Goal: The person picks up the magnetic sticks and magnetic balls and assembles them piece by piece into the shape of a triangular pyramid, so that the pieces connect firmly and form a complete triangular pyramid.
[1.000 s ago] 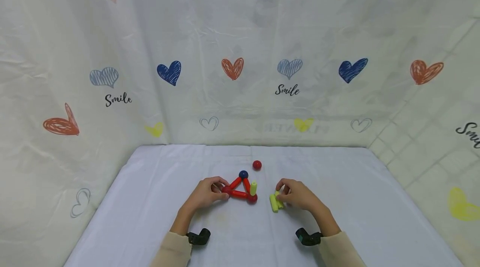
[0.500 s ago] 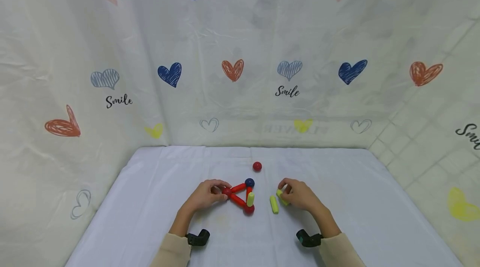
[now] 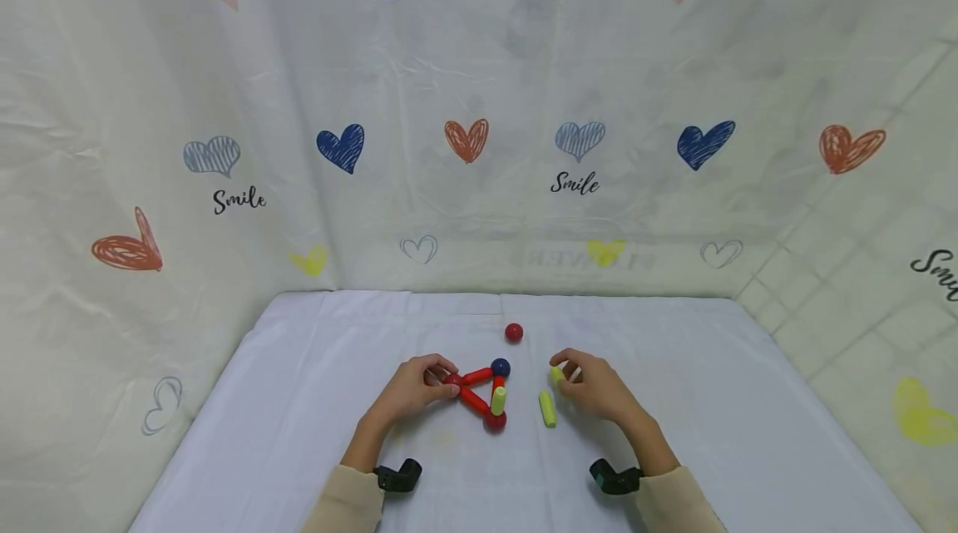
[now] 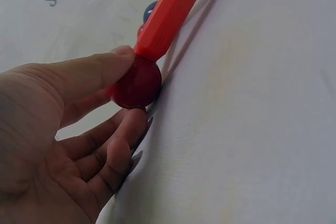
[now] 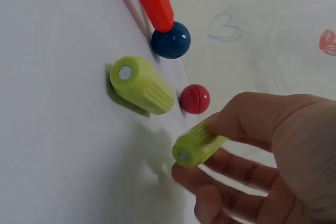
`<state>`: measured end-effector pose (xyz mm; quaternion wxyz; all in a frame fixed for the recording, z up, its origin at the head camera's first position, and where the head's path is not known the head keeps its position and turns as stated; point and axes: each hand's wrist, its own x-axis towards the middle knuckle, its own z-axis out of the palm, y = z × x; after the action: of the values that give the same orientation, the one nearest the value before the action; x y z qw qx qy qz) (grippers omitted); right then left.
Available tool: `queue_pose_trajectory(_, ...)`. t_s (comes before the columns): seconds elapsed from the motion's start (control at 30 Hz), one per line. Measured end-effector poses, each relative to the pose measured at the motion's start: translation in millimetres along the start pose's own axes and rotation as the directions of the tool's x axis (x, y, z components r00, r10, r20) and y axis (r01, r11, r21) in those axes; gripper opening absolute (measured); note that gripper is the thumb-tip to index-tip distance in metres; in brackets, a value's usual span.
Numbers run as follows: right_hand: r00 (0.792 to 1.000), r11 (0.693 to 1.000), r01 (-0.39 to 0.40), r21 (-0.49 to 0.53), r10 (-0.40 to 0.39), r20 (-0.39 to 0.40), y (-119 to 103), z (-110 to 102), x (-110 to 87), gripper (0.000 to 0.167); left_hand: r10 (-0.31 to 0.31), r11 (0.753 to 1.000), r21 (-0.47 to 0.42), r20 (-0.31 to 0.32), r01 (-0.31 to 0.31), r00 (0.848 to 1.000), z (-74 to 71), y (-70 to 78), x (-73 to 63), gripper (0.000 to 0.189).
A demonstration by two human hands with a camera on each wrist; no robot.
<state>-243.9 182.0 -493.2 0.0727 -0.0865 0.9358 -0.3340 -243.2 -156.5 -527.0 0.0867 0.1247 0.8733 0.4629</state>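
Your left hand (image 3: 416, 385) holds the round red ball (image 3: 453, 383) at the left corner of a triangle of slim red rods (image 3: 474, 401). A dark blue ball (image 3: 500, 367) forms its far corner, a second red ball (image 3: 495, 421) its near one, with a short yellow-green rod (image 3: 498, 401) standing on that. Your right hand (image 3: 596, 387) pinches another yellow-green rod (image 3: 556, 375), partly hidden by your fingers; a third yellow-green rod (image 3: 547, 409) lies just left of it on the white cloth (image 3: 314, 350). Farther off rests a loose red ball (image 3: 513, 333).
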Motion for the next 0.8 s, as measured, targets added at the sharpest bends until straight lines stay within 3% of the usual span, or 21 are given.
queue_pose_trajectory(0.37,0.98,0.964,0.197,0.18,-0.191,-0.048,-21,9,-0.5,0.027,0.031,0.999,0.009,0.031,-0.031,0.999,-0.3,0.2,0.4,0.026)
queue_pose_trajectory(0.8,0.964,0.94,0.264,0.216,-0.26,-0.051,-46,25,2.3,0.028,0.038,0.999,0.02,0.022,-0.039,0.999,3.0,1.3,0.6,0.028)
